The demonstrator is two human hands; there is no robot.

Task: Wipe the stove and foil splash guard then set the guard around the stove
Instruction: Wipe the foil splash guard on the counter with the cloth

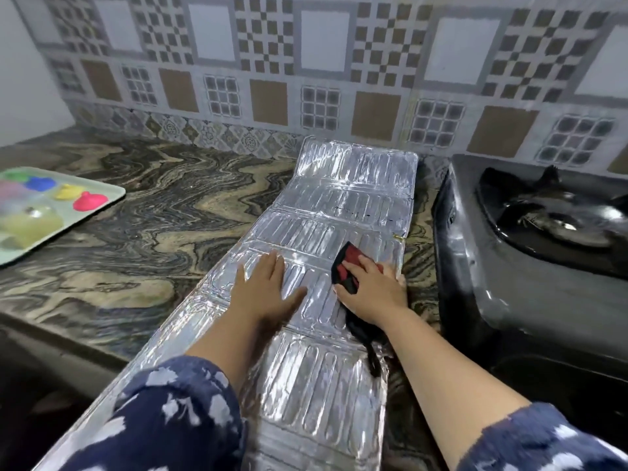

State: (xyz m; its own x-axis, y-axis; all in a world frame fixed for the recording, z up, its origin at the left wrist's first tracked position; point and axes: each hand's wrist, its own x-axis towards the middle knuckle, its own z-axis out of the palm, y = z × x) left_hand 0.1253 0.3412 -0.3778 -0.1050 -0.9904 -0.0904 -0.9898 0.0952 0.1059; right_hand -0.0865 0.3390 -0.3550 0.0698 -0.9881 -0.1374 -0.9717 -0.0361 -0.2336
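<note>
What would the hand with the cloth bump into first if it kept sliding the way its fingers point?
Probably nothing soon: the right hand presses the cloth on the foil guard, fingers pointing up-left along it. More bare foil lies ahead, then likely the tiled wall.

Stove (530, 253) cut off by our right frame edge, its burner blurred, tray (51, 226) clipped at the left with its coloured contents smeared, cloth (350, 270) partly under our right hand (370, 294), foil splash guard (326, 212) running out below.
</note>
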